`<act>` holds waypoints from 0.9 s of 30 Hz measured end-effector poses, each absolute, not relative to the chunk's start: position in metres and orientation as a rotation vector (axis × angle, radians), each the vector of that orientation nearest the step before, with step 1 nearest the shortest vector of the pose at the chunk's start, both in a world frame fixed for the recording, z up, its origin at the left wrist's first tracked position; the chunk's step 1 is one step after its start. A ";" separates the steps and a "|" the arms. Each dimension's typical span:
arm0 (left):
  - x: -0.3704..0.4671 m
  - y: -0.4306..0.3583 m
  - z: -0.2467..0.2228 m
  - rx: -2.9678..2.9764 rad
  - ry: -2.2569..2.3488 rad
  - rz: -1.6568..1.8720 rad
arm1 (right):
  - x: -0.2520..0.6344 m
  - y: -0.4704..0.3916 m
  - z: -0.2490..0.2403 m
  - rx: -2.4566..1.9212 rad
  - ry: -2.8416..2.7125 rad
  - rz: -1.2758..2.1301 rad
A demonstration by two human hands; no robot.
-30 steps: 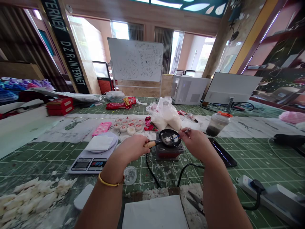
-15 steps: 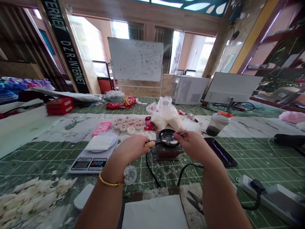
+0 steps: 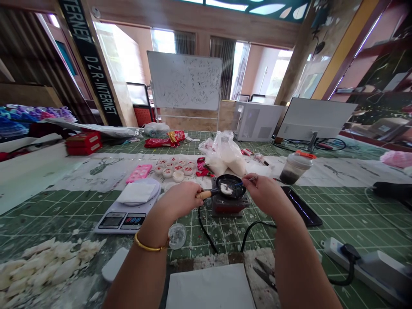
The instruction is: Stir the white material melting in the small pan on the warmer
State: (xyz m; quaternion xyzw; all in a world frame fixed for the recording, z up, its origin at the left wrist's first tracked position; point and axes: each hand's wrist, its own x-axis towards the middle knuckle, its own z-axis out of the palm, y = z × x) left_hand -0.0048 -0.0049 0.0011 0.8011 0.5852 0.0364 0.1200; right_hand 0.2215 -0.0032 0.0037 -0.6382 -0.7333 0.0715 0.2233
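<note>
Clenches one wooden handle [image 3: 204,195] in the left hand [image 3: 183,198], fingers wrapped around. Pinches one thin stick [image 3: 253,178] between thumb and fingers of the right hand [image 3: 264,192], reaching into one small black pan [image 3: 231,198] with its blue end. Holds one curved white lump [image 3: 225,189] inside that pan, left of the stick; cannot tell whether touching it. Has the pan over one small burner [image 3: 228,207], between both hands.

Wears one gold bracelet [image 3: 150,247] on the left wrist. Has two black cables [image 3: 205,231] in front of the burner, and one clear cup [image 3: 177,236] beside the left wrist. Beyond the pan, has one clump of plastic bags [image 3: 225,159], count unclear, then about ten small cups [image 3: 178,176] grouped to the left, plus one pink tray [image 3: 139,173].

Farther left, has one scale [image 3: 148,210] bearing one white folded sheet [image 3: 135,192]. To the right, has one orange-lidded jar [image 3: 294,169], one flat black slab [image 3: 301,208] and one power strip [image 3: 334,249]. Nearest the body, has one pair of scissors [image 3: 267,277] and one white board [image 3: 209,285].
</note>
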 end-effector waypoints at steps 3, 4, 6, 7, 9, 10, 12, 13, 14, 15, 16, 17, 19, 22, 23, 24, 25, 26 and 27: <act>-0.005 -0.004 0.000 2.338 1.711 0.105 | 0.222 -0.006 0.006 -1.711 -2.009 0.239; -0.005 -0.004 0.000 2.343 1.708 0.109 | 0.221 -0.007 0.006 -1.656 -2.020 0.276; -0.004 -0.004 -0.001 2.355 1.699 0.120 | 0.218 -0.007 0.005 -1.578 -2.041 0.334; -0.004 -0.003 -0.002 2.359 1.695 0.123 | 0.216 -0.006 0.005 -1.577 -2.047 0.339; -0.004 -0.004 -0.002 2.360 1.687 0.129 | 0.216 -0.005 0.004 -1.637 -2.048 0.288; -0.004 -0.004 -0.002 2.360 1.685 0.130 | 0.217 -0.004 0.003 -1.677 -2.040 0.246; -0.004 -0.004 -0.001 2.355 1.691 0.121 | 0.219 -0.004 0.004 -1.714 -2.018 0.196; -0.004 -0.004 -0.001 2.354 1.696 0.119 | 0.220 -0.005 0.005 -1.698 -2.012 0.208; -0.003 -0.004 -0.001 2.351 1.701 0.116 | 0.221 -0.005 0.005 -1.663 -2.012 0.239; -0.003 -0.004 -0.001 2.349 1.705 0.116 | 0.220 -0.005 0.005 -1.621 -2.018 0.277; -0.003 -0.004 -0.001 2.349 1.707 0.119 | 0.219 -0.005 0.004 -1.586 -2.023 0.308; -0.003 -0.004 -0.001 2.349 1.708 0.124 | 0.218 -0.003 0.003 -1.566 -2.029 0.329; -0.003 -0.004 -0.001 2.349 1.709 0.127 | 0.216 0.001 0.000 -1.584 -2.031 0.323; -0.005 -0.004 -0.001 2.348 1.710 0.121 | 0.219 0.003 -0.002 -1.683 -2.001 0.240; -0.005 -0.004 -0.001 2.347 1.712 0.119 | 0.220 0.003 -0.001 -1.688 -1.999 0.235; -0.005 -0.004 -0.001 2.343 1.714 0.117 | 0.222 0.002 0.000 -1.671 -2.005 0.252; -0.005 -0.004 -0.001 2.339 1.715 0.114 | 0.223 0.001 0.001 -1.638 -2.013 0.284; -0.005 -0.004 -0.001 2.335 1.715 0.111 | 0.223 0.000 0.002 -1.606 -2.018 0.311; -0.004 -0.004 0.000 2.332 1.715 0.108 | 0.223 -0.001 0.002 -1.593 -2.014 0.318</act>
